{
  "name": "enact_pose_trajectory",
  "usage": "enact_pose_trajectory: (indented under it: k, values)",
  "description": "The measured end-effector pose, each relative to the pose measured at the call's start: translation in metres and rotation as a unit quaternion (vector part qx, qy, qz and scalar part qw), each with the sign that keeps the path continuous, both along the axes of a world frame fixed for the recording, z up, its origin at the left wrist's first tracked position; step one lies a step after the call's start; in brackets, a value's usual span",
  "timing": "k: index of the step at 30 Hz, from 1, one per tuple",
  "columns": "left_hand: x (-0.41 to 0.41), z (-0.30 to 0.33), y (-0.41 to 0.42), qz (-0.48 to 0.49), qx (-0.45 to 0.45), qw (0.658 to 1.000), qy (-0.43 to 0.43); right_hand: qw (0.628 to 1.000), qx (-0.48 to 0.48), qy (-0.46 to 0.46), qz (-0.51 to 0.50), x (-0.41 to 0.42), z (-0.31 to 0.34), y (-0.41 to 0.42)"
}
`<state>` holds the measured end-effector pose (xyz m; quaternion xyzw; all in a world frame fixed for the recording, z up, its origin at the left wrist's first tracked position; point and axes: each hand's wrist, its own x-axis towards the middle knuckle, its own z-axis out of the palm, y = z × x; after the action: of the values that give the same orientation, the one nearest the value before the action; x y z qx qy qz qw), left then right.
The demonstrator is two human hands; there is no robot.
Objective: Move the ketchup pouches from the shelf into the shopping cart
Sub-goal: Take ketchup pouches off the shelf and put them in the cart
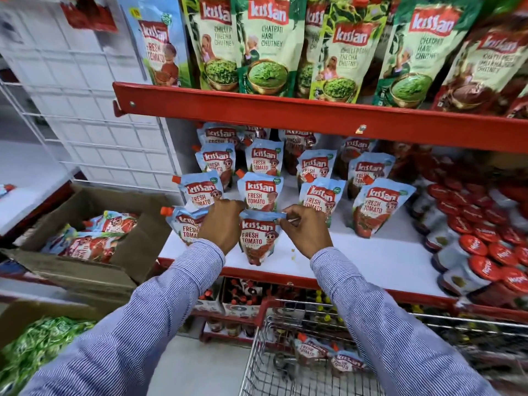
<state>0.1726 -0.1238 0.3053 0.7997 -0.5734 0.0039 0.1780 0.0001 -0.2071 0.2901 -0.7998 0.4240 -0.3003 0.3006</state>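
1. The right hand point(307, 230) pinches the top edge of the front ketchup pouch point(257, 238), which stands on the white shelf point(371, 261).
2. The left hand point(221, 224) covers part of the neighbouring pouch point(183, 224); whether it is grasping it cannot be told, since its fingers are hidden.
3. Two pouches point(328, 355) lie in the shopping cart point(285, 375), blurred and partly behind the right sleeve point(385, 324).
4. Rear pouches sit in shadow under the red upper shelf point(285, 112).
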Motion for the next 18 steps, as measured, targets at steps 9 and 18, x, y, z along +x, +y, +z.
enact_pose_trajectory:
  k: [9,18]
  values:
    - [-0.067,-0.022,0.057,-0.101,-0.112,0.988,-0.024,0.997,0.051,-0.051,-0.027,-0.073,-0.029,0.005]
    - [-0.163,-0.189,0.057,-0.139,0.220,0.960,0.104,0.923,0.164,0.348,0.012,-0.175,-0.188,0.050]
